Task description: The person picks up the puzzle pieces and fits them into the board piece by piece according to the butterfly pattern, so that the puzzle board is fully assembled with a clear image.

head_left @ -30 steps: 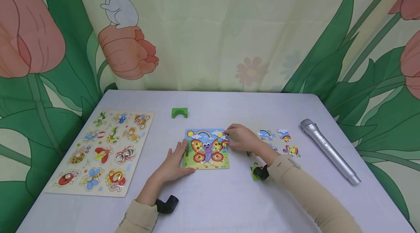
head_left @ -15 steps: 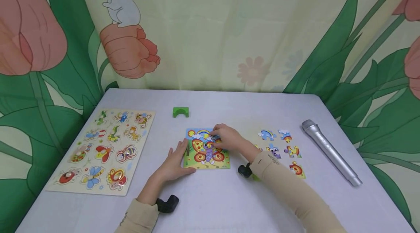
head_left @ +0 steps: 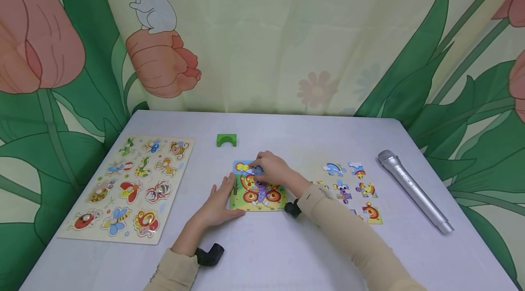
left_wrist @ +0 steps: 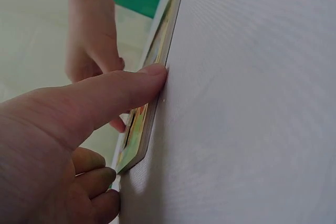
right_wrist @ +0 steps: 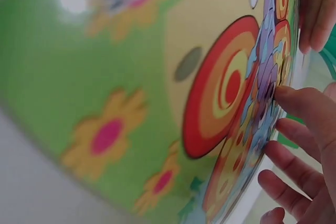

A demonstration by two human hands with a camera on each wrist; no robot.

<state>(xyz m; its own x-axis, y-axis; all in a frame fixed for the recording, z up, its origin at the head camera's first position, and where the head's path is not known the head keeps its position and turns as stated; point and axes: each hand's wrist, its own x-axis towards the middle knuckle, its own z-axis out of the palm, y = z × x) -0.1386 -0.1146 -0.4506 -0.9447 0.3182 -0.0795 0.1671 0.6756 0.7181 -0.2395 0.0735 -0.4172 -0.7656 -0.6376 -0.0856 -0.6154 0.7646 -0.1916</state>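
My left hand (head_left: 216, 201) rests at the near left corner of a butterfly jigsaw board (head_left: 250, 206). In the left wrist view, its thumb (left_wrist: 128, 85) presses on the near edge of the board. My right hand (head_left: 274, 170) is over the top part of the board and pinches a small bluish puzzle piece (head_left: 257, 170), mostly hidden by the fingers. From the right wrist, those fingers (right_wrist: 304, 108) are seen bent and touching the printed picture. To the right lie several loose pieces, among them a rainbow piece (head_left: 334, 169) and a butterfly-head piece (head_left: 342, 191).
A larger insect puzzle board (head_left: 98, 232) lies at the left of the white table (head_left: 262, 254). Behind the jigsaw stands a green arch block (head_left: 227, 140). A silver microphone (head_left: 414, 191) lies at the right. The right sleeve partly covers some loose pieces.
My right hand has moved left from the board's right edge to its top middle, with the puzzle piece. More loose pieces show at the right. The left hand has stayed in place.
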